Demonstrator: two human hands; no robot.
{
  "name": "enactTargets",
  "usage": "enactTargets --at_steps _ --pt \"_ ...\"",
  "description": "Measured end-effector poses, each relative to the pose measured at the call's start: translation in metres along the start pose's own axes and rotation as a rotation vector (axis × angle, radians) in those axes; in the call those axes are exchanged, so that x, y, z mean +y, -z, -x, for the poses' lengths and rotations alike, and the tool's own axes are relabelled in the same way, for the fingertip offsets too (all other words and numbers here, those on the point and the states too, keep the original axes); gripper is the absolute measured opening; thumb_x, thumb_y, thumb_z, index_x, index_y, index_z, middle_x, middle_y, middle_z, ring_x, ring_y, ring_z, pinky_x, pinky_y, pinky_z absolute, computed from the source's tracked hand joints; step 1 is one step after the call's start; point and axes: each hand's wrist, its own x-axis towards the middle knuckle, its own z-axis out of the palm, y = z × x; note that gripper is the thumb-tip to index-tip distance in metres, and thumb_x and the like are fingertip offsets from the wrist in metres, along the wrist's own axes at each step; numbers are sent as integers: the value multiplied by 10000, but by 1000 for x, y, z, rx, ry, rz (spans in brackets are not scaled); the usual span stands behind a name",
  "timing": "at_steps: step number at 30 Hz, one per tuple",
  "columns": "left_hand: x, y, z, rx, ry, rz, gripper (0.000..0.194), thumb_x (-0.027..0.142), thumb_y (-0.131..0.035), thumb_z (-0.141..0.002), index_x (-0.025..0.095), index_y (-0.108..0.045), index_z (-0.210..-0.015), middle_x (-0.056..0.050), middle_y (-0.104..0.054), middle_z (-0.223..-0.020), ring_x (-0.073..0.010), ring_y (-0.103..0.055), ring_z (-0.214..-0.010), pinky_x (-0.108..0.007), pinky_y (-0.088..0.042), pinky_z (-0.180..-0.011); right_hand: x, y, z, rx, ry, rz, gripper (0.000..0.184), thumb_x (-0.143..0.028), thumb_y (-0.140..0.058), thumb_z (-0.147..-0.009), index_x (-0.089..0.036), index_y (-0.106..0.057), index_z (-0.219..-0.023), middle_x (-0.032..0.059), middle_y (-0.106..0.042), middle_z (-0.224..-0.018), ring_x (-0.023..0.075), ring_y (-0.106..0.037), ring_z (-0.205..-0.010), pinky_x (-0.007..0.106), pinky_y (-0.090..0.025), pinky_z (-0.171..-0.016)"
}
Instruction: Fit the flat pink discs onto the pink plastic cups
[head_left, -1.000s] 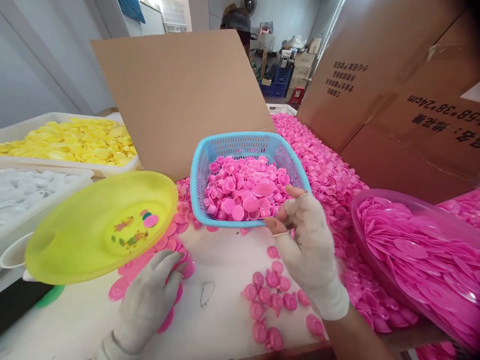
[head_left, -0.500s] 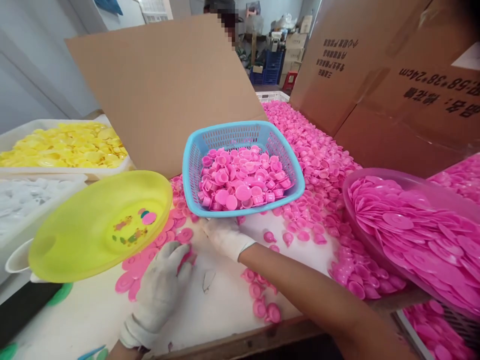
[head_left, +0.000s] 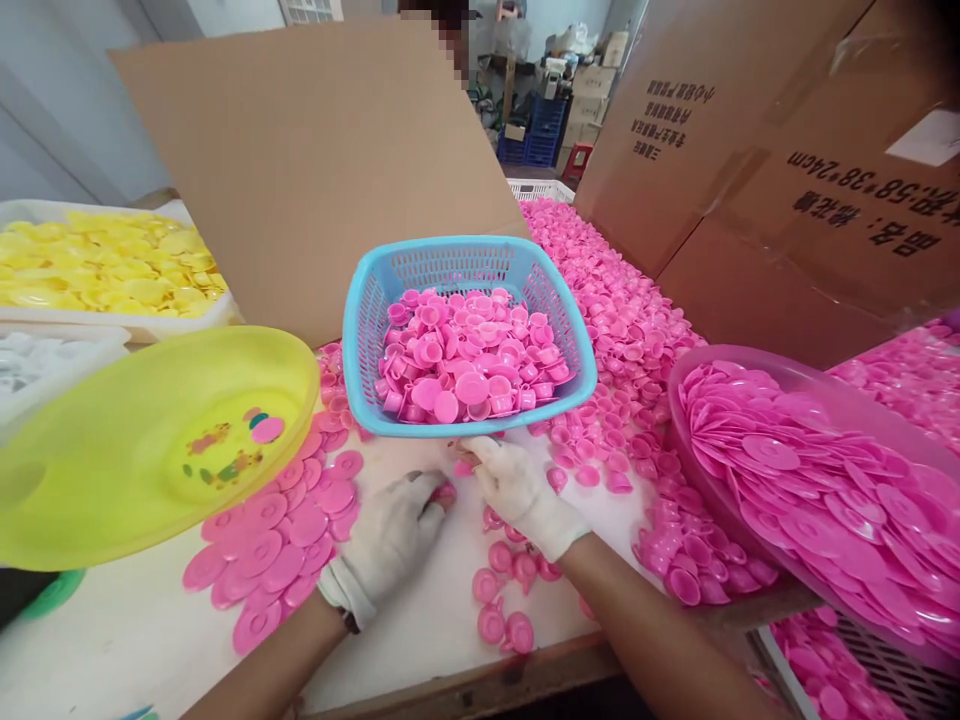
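My left hand (head_left: 394,535), in a white glove with bare fingertips, is closed round a small pink plastic piece (head_left: 444,492), mostly hidden by the fingers. Close by, my gloved right hand (head_left: 525,495) has its fingers pinched at a pink piece (head_left: 463,466) just below the blue basket (head_left: 469,430). That basket holds a heap of pink toy cups (head_left: 472,388) and small discs. Left of my left hand, flat pink toy saucers (head_left: 281,565) lie overlapping on the white tabletop. Several pink toy pieces (head_left: 491,622) with spouts or handles sit under my right wrist.
At left, a yellow-green basin (head_left: 150,370) leans beside trays of yellow pieces (head_left: 105,262) and white pieces (head_left: 45,355). A pink basin of saucers (head_left: 772,452) stands right. Heaped pink cups (head_left: 622,320) run back beside cardboard boxes (head_left: 750,220). A person is partly visible behind cardboard (head_left: 322,150).
My left hand has moved right, away from the saucers, with a pink piece in its fingers. My right hand has drawn back from under the basket's rim. The view has shifted slightly.
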Motion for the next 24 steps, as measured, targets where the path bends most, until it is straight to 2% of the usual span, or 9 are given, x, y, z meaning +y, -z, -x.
enactTargets --at_steps 2,5,8,11,14,19,24 --pt "-8 5 -2 27 56 57 237 245 -480 -812 176 -626 -984 -70 -678 -899 -216 -618 -840 -336 -459 -764 4 -2 1 -11 -144 -384 302 -93 -370 -857 -177 -559 -1078 42 -642 -899 116 -595 -673 216 -477 -594" --pt "-15 5 1 97 129 172 344 353 -536 -789 141 -594 -1054 -67 -656 -838 -207 -602 -762 -334 -468 -715 1 -2 0 -187 -345 -725 145 -166 -419 -838 -183 -551 -897 -31 -528 -637 85 -498 -482 174 -398 -412" --pt "-13 3 4 47 197 372 359 408 -520 -794 142 -587 -1026 -52 -638 -791 -189 -595 -700 -304 -477 -631 -6 -4 -4 -261 -408 -757 41 -195 -485 -801 -193 -488 -760 -67 -426 -551 68 -425 -420 158 -345 -363" --pt "-8 1 2 -91 318 638 329 417 -456 -824 148 -570 -974 -1 -572 -636 -142 -548 -528 -238 -433 -459 -10 -7 -7 -244 -367 -686 84 -170 -498 -791 -192 -462 -718 -65 -455 -592 50 -421 -419 150 -338 -374" --pt "-7 -1 -3 -126 380 793 302 425 -498 -801 147 -557 -904 26 -526 -584 -103 -504 -454 -192 -395 -397 -8 -11 -9 -295 -382 -669 68 -199 -505 -806 -200 -472 -746 -57 -486 -622 58 -462 -419 151 -339 -363" --pt "-13 -5 -8 -157 369 812 272 423 -502 -813 157 -543 -854 29 -528 -566 -81 -479 -425 -163 -370 -369 5 -16 -13 -478 -391 -885 97 -233 -502 -832 -200 -447 -760 -43 -515 -648 87 -550 -449 176 -434 -393" --pt "-13 -5 -10 -178 402 793 204 346 -468 -816 164 -541 -874 30 -539 -553 -90 -494 -410 -168 -385 -359 9 -19 -17 -501 -444 -916 108 -217 -506 -832 -191 -433 -756 -55 -493 -632 80 -567 -436 150 -416 -376"
